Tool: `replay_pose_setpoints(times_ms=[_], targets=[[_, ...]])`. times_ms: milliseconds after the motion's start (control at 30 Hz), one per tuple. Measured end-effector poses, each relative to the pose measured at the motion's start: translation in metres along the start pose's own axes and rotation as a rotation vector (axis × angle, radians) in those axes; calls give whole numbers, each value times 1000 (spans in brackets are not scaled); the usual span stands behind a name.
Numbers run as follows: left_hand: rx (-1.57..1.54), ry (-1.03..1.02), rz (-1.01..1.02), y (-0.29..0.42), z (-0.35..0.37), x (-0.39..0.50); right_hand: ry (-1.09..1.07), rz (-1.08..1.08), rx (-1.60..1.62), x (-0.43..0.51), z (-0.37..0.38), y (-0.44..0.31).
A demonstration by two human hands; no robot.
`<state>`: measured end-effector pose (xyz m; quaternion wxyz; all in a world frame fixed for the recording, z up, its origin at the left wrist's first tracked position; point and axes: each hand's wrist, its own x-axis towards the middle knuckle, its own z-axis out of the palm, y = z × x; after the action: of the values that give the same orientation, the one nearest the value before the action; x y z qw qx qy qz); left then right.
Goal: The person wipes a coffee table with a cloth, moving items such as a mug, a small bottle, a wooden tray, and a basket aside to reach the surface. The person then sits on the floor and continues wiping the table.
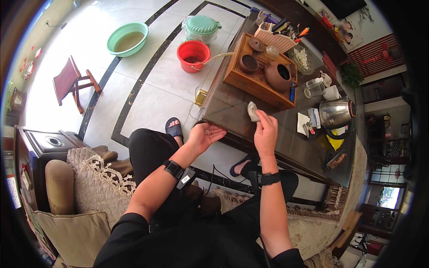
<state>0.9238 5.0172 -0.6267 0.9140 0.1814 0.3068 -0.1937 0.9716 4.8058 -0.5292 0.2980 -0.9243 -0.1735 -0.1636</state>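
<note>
My left hand (203, 136) is palm up at the near corner of the dark table (224, 115), fingers extended, with something small and pale lying in the palm, too small to name. A crumpled whitish cloth or tissue (252, 112) is pinched between the thumb and fingers of my right hand (265, 134), above the tabletop. Beyond it stands a wooden tea tray (258, 90) bearing a brown clay teapot (277, 77), a round clay bowl (249, 63) and a clay lid (256, 44).
An electric kettle (333, 112), a clear jar (315, 90) and a white cup (331, 92) stand at right. Behind the tray is a pink basket (276, 39). A red bucket (193, 53), green basin (142, 42) and folding stool (67, 80) are on the floor.
</note>
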Motion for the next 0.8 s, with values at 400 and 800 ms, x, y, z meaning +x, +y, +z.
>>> replay_pose_setpoints(times_ms=[400, 800], targets=[[-17, 56, 157, -3, -9, -6, -89, -98, 339, -28, 64, -89], [10, 170, 67, 22, -16, -29, 34, 49, 19, -8, 26, -21]])
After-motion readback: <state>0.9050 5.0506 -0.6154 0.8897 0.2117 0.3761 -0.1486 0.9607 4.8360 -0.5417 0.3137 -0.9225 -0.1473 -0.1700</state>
